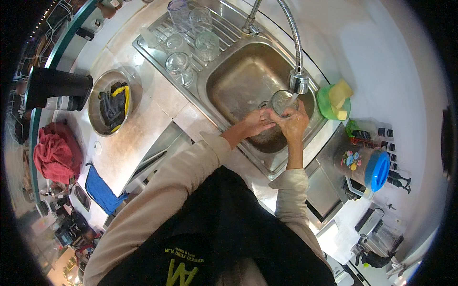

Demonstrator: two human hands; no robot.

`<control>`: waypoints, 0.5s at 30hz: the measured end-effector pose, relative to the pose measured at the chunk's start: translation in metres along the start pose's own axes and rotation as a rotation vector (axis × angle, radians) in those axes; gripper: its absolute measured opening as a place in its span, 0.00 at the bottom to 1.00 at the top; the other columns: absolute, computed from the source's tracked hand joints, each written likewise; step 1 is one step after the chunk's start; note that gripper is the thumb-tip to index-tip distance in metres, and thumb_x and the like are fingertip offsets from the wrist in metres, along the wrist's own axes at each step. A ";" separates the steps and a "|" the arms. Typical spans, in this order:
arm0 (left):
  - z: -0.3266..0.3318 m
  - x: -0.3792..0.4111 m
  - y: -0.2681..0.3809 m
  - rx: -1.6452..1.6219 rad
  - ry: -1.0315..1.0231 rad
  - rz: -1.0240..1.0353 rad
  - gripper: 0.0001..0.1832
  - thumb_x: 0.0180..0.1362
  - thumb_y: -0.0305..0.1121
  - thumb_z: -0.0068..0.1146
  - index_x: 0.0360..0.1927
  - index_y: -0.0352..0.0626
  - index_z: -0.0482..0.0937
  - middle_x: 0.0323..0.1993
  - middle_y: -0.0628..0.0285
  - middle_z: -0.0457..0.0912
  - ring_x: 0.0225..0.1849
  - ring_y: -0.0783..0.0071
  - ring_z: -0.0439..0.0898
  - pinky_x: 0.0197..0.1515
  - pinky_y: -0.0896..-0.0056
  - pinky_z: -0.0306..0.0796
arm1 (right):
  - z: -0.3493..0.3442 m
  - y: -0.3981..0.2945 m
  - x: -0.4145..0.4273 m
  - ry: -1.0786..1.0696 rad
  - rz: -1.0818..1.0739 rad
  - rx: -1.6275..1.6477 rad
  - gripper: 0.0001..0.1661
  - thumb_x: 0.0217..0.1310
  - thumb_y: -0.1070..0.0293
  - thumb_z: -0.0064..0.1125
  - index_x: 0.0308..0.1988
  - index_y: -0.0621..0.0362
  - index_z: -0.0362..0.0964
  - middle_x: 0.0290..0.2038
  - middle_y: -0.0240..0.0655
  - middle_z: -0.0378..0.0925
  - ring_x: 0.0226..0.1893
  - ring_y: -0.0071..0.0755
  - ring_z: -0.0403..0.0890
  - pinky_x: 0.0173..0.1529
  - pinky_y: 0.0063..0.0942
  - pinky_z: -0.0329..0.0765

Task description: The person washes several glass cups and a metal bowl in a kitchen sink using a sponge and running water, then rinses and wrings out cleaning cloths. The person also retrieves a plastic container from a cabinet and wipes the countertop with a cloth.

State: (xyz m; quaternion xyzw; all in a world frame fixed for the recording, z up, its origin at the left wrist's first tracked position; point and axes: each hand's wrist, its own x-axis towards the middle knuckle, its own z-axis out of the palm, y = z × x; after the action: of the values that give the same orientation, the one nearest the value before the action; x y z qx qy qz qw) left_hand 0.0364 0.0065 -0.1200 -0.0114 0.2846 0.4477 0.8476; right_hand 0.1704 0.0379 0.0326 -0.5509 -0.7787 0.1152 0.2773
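My right hand point(294, 121) grips a clear drinking glass point(279, 99) above the sink basin point(243, 77), its mouth tilted up towards the faucet head point(298, 81). Water runs from the faucet into the glass. Close against the right hand and the lower part of the glass is my left hand point(257, 123), fingers stretched towards it. Whether the left fingers grip the glass cannot be made out. Below the hands, the drain point(264, 104) is partly hidden. On the ribbed drainboard point(227, 30), several washed-looking clear glasses point(179, 64) stand in a cluster.
A green container point(323, 103) with yellow sponges point(340, 93) sits right of the sink. Further right stands a blue-lidded plastic pitcher point(378, 169) near several bottles. On the left counter are a steel bowl point(92, 116) holding dark-and-yellow cloth, a red cloth point(57, 153) and a blue cloth point(102, 189).
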 end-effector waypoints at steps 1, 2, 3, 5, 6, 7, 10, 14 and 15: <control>0.001 0.007 -0.002 -0.047 0.089 0.006 0.21 0.75 0.44 0.41 0.65 0.44 0.67 0.57 0.57 0.77 0.60 0.57 0.76 0.67 0.42 0.68 | 0.002 -0.003 0.001 0.058 -0.111 -0.108 0.28 0.34 0.51 0.85 0.16 0.61 0.76 0.39 0.45 0.84 0.29 0.44 0.84 0.35 0.39 0.80; -0.002 0.010 -0.002 -0.087 0.096 0.025 0.21 0.75 0.42 0.42 0.66 0.45 0.66 0.59 0.58 0.75 0.62 0.58 0.75 0.68 0.43 0.67 | 0.000 -0.004 0.005 0.115 -0.109 -0.062 0.28 0.34 0.53 0.85 0.16 0.62 0.75 0.35 0.44 0.83 0.31 0.44 0.84 0.36 0.38 0.80; 0.009 0.002 0.001 -0.124 0.105 0.032 0.21 0.75 0.41 0.42 0.67 0.46 0.65 0.61 0.59 0.74 0.63 0.59 0.73 0.69 0.44 0.66 | -0.003 -0.003 0.006 0.172 -0.096 -0.019 0.27 0.34 0.56 0.85 0.15 0.63 0.74 0.31 0.42 0.83 0.33 0.45 0.84 0.36 0.37 0.79; 0.022 -0.007 0.007 -0.100 0.101 0.080 0.24 0.75 0.39 0.44 0.70 0.46 0.62 0.65 0.59 0.70 0.66 0.60 0.70 0.70 0.46 0.66 | -0.002 -0.001 0.007 0.283 -0.075 0.013 0.25 0.36 0.56 0.84 0.15 0.60 0.74 0.31 0.42 0.83 0.33 0.45 0.83 0.36 0.37 0.79; 0.028 -0.008 0.008 -0.036 0.083 0.106 0.26 0.75 0.38 0.45 0.72 0.46 0.58 0.67 0.59 0.67 0.67 0.61 0.69 0.70 0.47 0.66 | 0.001 0.001 0.004 0.340 -0.057 -0.009 0.24 0.37 0.54 0.84 0.16 0.57 0.76 0.35 0.42 0.83 0.31 0.44 0.83 0.35 0.38 0.79; 0.037 -0.012 0.012 0.027 0.067 0.137 0.29 0.74 0.38 0.46 0.74 0.45 0.55 0.69 0.58 0.65 0.69 0.61 0.68 0.70 0.48 0.67 | 0.007 0.005 0.001 0.394 -0.042 -0.027 0.23 0.38 0.52 0.84 0.16 0.53 0.77 0.39 0.43 0.83 0.29 0.43 0.83 0.35 0.39 0.79; 0.072 -0.048 0.045 0.235 -0.071 0.244 0.41 0.69 0.45 0.56 0.77 0.43 0.49 0.71 0.52 0.61 0.67 0.62 0.70 0.65 0.52 0.72 | 0.016 0.035 -0.010 0.208 0.889 0.969 0.20 0.50 0.48 0.79 0.26 0.50 0.81 0.35 0.37 0.82 0.26 0.35 0.78 0.29 0.38 0.74; 0.098 -0.052 0.087 0.730 0.242 0.371 0.53 0.55 0.57 0.70 0.70 0.31 0.57 0.65 0.46 0.69 0.60 0.57 0.77 0.54 0.54 0.78 | 0.029 0.008 -0.012 0.258 0.975 1.535 0.35 0.63 0.36 0.61 0.56 0.50 0.71 0.29 0.29 0.78 0.22 0.27 0.71 0.29 0.28 0.70; 0.104 -0.056 0.096 0.882 0.266 0.451 0.54 0.53 0.57 0.72 0.70 0.29 0.57 0.64 0.43 0.69 0.59 0.56 0.77 0.54 0.54 0.77 | 0.030 0.011 -0.012 0.212 1.010 1.600 0.34 0.64 0.36 0.60 0.56 0.51 0.71 0.30 0.29 0.79 0.23 0.29 0.73 0.30 0.30 0.72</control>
State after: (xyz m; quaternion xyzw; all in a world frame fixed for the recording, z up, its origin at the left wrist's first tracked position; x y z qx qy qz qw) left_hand -0.0127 0.0508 0.0174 0.3522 0.5473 0.4515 0.6104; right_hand 0.1648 0.0349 -0.0005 -0.4765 -0.1097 0.6698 0.5588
